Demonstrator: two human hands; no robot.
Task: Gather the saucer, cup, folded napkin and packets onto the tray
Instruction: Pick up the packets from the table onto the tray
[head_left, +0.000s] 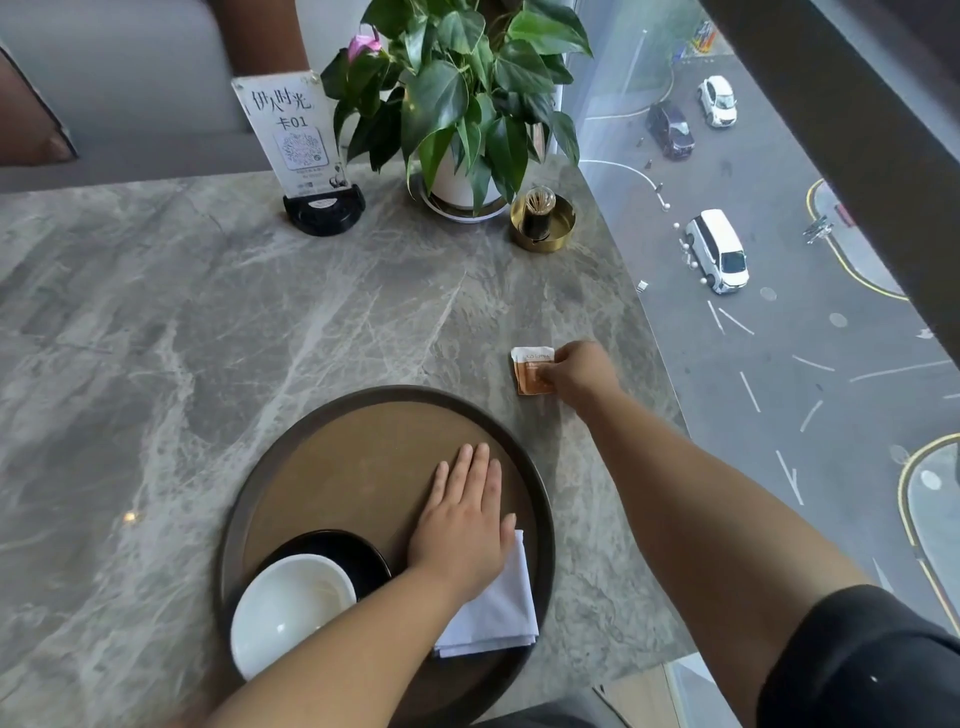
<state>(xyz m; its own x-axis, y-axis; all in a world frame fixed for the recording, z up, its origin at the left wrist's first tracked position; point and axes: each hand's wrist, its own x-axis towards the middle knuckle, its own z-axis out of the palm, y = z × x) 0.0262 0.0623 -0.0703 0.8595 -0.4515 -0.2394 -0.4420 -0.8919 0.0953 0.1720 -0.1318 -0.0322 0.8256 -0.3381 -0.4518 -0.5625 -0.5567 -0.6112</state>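
Observation:
A round brown tray (363, 447) lies on the marble table in front of me. On its near left part a white cup (288, 610) stands on a black saucer (358, 551). A folded white napkin (498, 613) lies on the tray's near right part. My left hand (465, 525) rests flat, fingers together, partly on the napkin and partly on the tray. Right of the tray, on the table, lies an orange and white packet (530, 366). My right hand (579, 374) pinches the packet's right edge. I see one packet only.
At the back of the marble table (156, 338) stand a QR sign holder (301, 145), a potted plant (462, 104) and a brass dish with a toothpick jar (540, 221). The table's right edge (649, 322) runs along a window over a street.

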